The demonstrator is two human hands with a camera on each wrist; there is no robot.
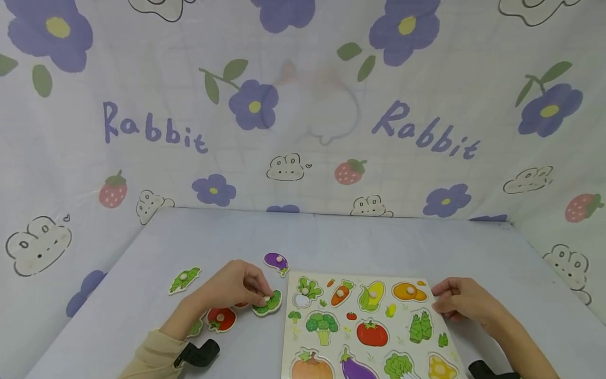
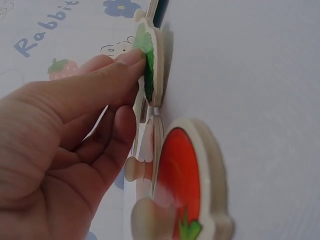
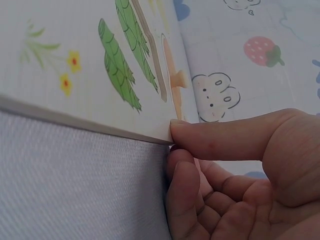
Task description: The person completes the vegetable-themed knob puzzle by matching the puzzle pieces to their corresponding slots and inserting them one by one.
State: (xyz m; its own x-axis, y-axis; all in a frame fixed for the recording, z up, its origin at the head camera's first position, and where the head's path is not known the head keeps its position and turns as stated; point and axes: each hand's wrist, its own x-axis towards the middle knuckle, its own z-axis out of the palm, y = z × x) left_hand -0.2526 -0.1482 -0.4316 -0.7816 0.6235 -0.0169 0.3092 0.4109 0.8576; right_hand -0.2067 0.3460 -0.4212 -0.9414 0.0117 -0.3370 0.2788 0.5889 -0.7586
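Observation:
My left hand [image 1: 236, 284] pinches a green vegetable puzzle piece [image 1: 272, 305] with thumb and fingertips at its knob. The piece is low over the table, just left of the wooden vegetable puzzle board [image 1: 286, 337]; in the left wrist view it is seen nearly edge-on. A tomato piece [image 1: 221, 319] lies under the left wrist, and another reddish piece is partly hidden behind the hand. My right hand [image 1: 468, 302] grips the board's right edge, thumb on top and fingers curled below, beside the potato piece [image 1: 407, 291].
An eggplant piece [image 1: 276, 261] lies beyond the left hand, and a green asparagus-like piece [image 1: 184, 280] at the far left. Another green piece [image 1: 195, 329] is partly covered by the left forearm. Turnip, carrot [image 1: 342, 295] and corn [image 1: 371, 296] pieces sit in the board. A patterned curtain [image 1: 303, 105] hangs behind.

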